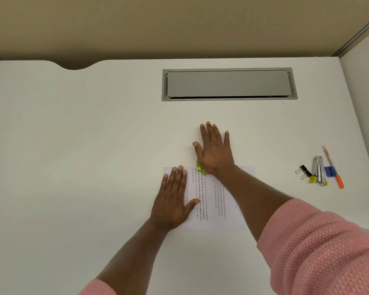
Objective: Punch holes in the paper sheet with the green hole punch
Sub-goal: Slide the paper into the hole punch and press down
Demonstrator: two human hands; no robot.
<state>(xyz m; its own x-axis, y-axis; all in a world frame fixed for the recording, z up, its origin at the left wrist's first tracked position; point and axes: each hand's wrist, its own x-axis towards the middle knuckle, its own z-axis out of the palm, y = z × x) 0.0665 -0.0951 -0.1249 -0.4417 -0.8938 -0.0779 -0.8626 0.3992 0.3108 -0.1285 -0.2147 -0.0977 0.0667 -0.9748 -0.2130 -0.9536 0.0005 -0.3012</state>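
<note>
White laminate desk point(94, 135) with one grey cable hatch point(229, 84), tan partition behind. I count one printed paper sheet point(219, 201), my left hand point(173, 201) flat and open on it, holding nothing; one green hole punch point(200, 168) at its far edge under my open right hand's point(214, 150) heel. Right: one binder clip point(304, 171), one stapler point(319, 170), one orange-tipped pen point(332, 167).
</note>
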